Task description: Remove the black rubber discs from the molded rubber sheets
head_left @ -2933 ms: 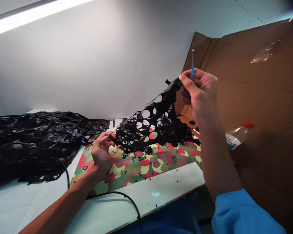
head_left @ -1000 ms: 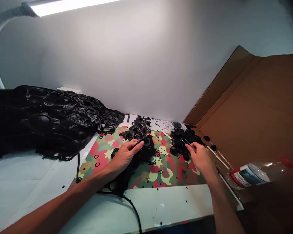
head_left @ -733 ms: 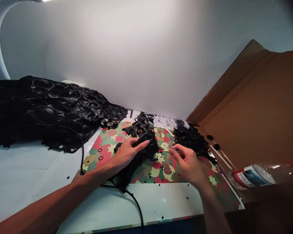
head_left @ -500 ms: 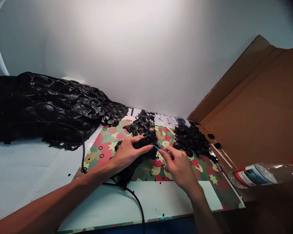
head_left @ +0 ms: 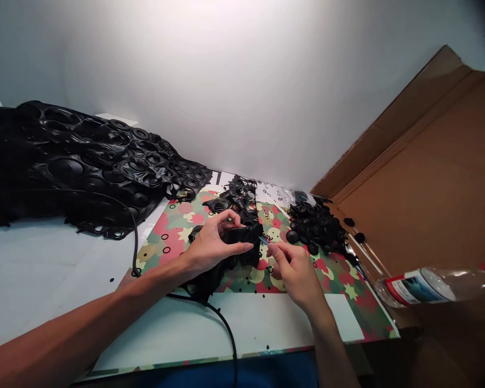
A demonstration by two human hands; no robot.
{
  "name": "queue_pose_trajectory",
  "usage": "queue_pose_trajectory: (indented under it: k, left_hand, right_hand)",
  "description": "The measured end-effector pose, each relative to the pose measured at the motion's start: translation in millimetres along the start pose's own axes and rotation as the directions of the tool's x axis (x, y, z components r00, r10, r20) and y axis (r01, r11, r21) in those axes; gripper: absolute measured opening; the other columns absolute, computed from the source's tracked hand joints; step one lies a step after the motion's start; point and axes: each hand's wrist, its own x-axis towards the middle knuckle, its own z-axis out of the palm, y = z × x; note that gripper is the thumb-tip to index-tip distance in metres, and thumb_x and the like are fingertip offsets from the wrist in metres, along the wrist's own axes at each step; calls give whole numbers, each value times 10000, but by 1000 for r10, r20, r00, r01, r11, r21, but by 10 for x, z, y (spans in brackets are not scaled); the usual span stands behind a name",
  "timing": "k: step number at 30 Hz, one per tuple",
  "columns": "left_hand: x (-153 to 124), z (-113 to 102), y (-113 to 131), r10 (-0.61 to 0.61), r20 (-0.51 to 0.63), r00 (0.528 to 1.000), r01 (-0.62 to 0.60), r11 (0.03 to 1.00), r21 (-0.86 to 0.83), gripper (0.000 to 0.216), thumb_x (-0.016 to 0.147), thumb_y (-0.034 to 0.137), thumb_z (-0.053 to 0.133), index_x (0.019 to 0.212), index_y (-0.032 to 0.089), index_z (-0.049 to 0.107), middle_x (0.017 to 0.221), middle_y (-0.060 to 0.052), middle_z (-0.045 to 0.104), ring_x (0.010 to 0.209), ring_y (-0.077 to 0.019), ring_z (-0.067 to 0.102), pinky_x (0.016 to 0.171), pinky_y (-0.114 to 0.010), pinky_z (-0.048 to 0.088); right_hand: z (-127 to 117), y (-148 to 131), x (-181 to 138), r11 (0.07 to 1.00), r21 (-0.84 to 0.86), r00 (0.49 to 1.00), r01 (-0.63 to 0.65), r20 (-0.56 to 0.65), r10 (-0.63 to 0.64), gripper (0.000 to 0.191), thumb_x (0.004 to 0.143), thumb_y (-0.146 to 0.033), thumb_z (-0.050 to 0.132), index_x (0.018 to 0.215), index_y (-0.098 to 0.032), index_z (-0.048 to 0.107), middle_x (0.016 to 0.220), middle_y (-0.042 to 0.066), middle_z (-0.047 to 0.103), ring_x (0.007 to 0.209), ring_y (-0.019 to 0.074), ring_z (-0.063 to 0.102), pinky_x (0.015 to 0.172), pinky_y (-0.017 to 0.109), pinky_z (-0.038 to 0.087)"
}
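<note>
My left hand (head_left: 212, 241) pinches a fold of a black rubber sheet (head_left: 246, 234) between curled fingers and thumb. That sheet is perforated with round holes and runs from the back of the patterned paper down toward the front. In my closed right hand (head_left: 298, 270) are what look like slim metal tweezers (head_left: 264, 241), their tips at the right end of the fold. Whether the tips grip anything is too small to tell. Small black rings and specks lie around both hands. A heap of black rubber discs (head_left: 317, 226) sits to the right of my right hand.
A large pile of moulded black rubber sheets (head_left: 84, 167) covers the back left. A black cable (head_left: 226, 323) crosses the front edge. On the right lie a plastic bottle (head_left: 424, 286) and a cardboard sheet (head_left: 428, 183). Patterned paper (head_left: 350, 307) covers the work surface.
The fold in my left hand has turned to lie flatter, its end pointing right. My right hand and the tweezers have drawn slightly right. The whole view has shifted a little.
</note>
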Motion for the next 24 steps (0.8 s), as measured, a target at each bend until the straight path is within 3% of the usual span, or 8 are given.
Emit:
queue_pose_trajectory:
  k: [5,9,14,20,24]
  left_hand:
    - [-1,-31,-24,-64,100,993,69,997,-43,531,760,374,969,1201,237,706,1166,-115,795,1141,-292,741,884,-370,583]
    - [-6,-15,-16,-17,89,996,17,1000,-9,446,785,372,953,1178,259,775,1288,-109,778,1282,-324,700,1070,-456,568]
    - [-12,-4,-3,-25,78,997,26,1000,-9,407,783,377,951,1130,242,788,1227,-88,790,1188,-293,731,1037,-419,581]
    - [-38,-19,-10,-92,70,993,96,994,-51,724,770,375,975,1423,291,674,1186,-97,759,1231,-301,698,912,-354,598]
    - [-43,-30,-42,-110,109,988,120,989,-90,752,783,384,969,1457,298,648,1211,-103,761,1177,-289,721,920,-363,610]
  right_hand:
    - [-27,61,-11,992,117,999,-36,17,34,577,1052,-720,557,877,-197,725,605,-22,514,547,158,472,537,280,377]
    - [-64,56,-32,972,229,998,-45,51,34,567,1036,-721,594,870,-196,731,611,-17,527,532,148,419,509,285,351]
    - [-86,61,-31,967,252,997,-41,80,21,558,1042,-697,611,871,-184,752,618,-7,530,581,161,463,545,287,361]
    - [-54,68,-30,980,198,996,-8,91,-11,566,1078,-666,562,857,-179,745,611,-16,476,583,157,417,540,293,328]
    - [-34,71,-38,976,216,996,-5,86,-14,553,1082,-657,559,845,-184,718,603,-25,445,560,148,379,519,294,284]
